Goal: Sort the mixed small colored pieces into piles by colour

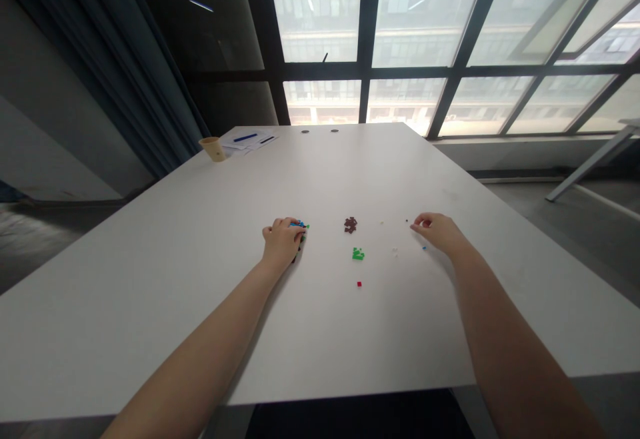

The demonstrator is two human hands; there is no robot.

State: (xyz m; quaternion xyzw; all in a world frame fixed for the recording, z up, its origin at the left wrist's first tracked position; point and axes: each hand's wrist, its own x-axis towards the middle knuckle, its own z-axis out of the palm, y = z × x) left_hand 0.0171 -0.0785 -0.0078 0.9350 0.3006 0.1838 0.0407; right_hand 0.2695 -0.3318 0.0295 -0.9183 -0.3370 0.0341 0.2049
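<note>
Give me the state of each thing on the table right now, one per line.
Left hand: curled over a small multicolored brick cluster, touching it.
Right hand: fingertips pinched on the table; whether they hold anything cannot be told.
Brown bricks: small pile, untouched.
Green bricks: joined, lying loose.
Red brick: single, loose.
Cup: upright, far corner.
Papers: flat, a blue pen on top.

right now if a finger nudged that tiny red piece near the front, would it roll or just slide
The red piece looks blocky and flat-sided, so it would likely slide rather than roll. It seems very small, probably light, and the table looks smooth, so a nudge might send it skidding.
</note>
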